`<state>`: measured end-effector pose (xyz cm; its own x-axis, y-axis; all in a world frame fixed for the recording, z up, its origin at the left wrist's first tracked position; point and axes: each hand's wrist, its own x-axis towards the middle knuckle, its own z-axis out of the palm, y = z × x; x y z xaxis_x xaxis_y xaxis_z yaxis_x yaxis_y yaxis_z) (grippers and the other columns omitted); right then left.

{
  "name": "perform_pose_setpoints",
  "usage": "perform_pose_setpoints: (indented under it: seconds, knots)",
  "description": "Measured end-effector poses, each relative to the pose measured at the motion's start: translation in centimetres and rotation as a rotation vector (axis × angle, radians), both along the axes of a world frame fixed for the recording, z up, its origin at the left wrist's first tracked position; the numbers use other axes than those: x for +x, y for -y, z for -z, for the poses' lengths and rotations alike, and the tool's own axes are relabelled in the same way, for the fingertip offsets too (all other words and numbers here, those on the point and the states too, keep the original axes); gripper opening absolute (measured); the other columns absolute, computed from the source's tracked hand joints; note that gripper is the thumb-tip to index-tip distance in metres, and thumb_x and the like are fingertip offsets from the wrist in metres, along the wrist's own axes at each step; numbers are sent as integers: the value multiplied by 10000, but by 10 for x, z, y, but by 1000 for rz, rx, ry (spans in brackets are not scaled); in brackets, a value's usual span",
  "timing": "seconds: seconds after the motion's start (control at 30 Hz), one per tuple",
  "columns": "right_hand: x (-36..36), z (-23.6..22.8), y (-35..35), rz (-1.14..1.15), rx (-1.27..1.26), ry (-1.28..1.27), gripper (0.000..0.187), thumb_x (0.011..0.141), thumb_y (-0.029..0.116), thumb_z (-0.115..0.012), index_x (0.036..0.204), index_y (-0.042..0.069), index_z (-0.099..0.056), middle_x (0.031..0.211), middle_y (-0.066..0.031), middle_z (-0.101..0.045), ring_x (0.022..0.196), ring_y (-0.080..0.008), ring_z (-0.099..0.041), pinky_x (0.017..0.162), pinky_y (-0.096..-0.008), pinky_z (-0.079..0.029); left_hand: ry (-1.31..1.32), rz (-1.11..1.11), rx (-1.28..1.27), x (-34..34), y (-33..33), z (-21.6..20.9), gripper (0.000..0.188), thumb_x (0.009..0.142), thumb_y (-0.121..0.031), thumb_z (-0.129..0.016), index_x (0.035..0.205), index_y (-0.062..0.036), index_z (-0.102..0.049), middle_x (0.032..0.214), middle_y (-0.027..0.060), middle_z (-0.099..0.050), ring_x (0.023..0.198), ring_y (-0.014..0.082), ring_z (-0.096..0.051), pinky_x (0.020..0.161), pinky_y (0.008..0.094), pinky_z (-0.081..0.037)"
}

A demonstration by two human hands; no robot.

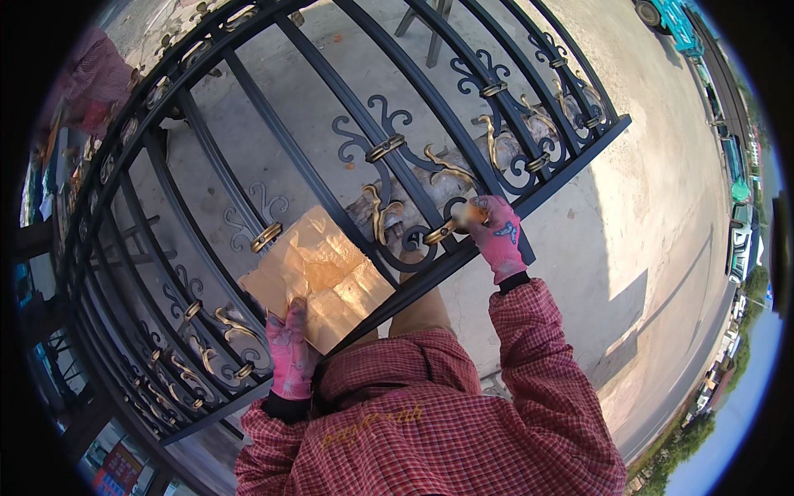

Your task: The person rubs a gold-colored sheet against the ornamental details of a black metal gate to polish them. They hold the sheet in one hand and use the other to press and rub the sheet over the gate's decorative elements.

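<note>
My left hand (289, 351), in a pink glove, grips a sheet of cardboard (273, 277) by its near edge. Shiny gold paint smears the creased middle of that sheet. My right hand (499, 236), also pink-gloved, closes on a small orange-tan piece (475, 212), too blurred to tell its kind. It is right by a gold collar (438, 232) joining black scrolls near the bottom rail of a black metal railing (463, 260). Farther along the bars, another collar (385, 148) and leaf-shaped scroll tips (447, 164) are gold too.
The railing's bars spread across the view, raised on rough log-like supports (397, 207). Behind it stand metal trestle legs (434, 33). Another person's checked sleeve (99, 66) shows at the far left. Concrete ground (571, 240) lies to the right, with parked vehicles (740, 248) beyond.
</note>
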<state>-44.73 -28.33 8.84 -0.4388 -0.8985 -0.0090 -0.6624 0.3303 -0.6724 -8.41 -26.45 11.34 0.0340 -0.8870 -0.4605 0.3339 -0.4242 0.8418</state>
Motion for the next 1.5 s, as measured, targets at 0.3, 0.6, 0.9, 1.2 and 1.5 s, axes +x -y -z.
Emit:
perform_pose_setpoints:
  seconds: [0.3,0.6,0.9,1.2,1.5]
  knots:
    - [-15,-17,23,-573,-55,-69,358,638,-3,-705,978,89,-644,1043,-80,-655,952,-300,-608,828,-393,-485,-108,-179,-40,-23,-17,-2,349,928,-138,-585,1247,-69,-459,1070,35,-578,949,134,-592,812,317,-528]
    - [-1,-40,81,-1309,-5,-119,361,662,83,-707,1017,91,-641,1068,-74,-648,1008,-292,-585,899,-401,-438,-98,-605,22,-98,-92,-26,412,936,-181,-572,1294,-37,-427,1169,78,-559,1010,176,-595,849,330,-528]
    - [-17,-41,108,-1801,-83,-259,332,678,22,-666,1000,98,-636,1046,-60,-646,994,-286,-582,872,-388,-438,-111,-1061,-32,-184,-197,-19,372,947,-134,-530,1280,-2,-433,1182,98,-553,1002,179,-597,847,318,-527]
    - [-41,-30,101,-1909,-346,-272,356,556,-68,-667,887,63,-642,931,-94,-670,892,-313,-620,790,-397,-483,-162,-1343,51,-312,-290,13,416,946,-160,-533,1310,-6,-404,1185,102,-547,997,188,-599,839,316,-524]
    - [-32,11,117,-2261,-620,-330,271,596,22,-677,849,107,-636,933,-36,-661,897,-264,-622,791,-374,-485,-121,-1654,11,-410,-311,-4,429,939,-185,-574,1296,-8,-415,1153,120,-578,979,202,-625,817,322,-546]
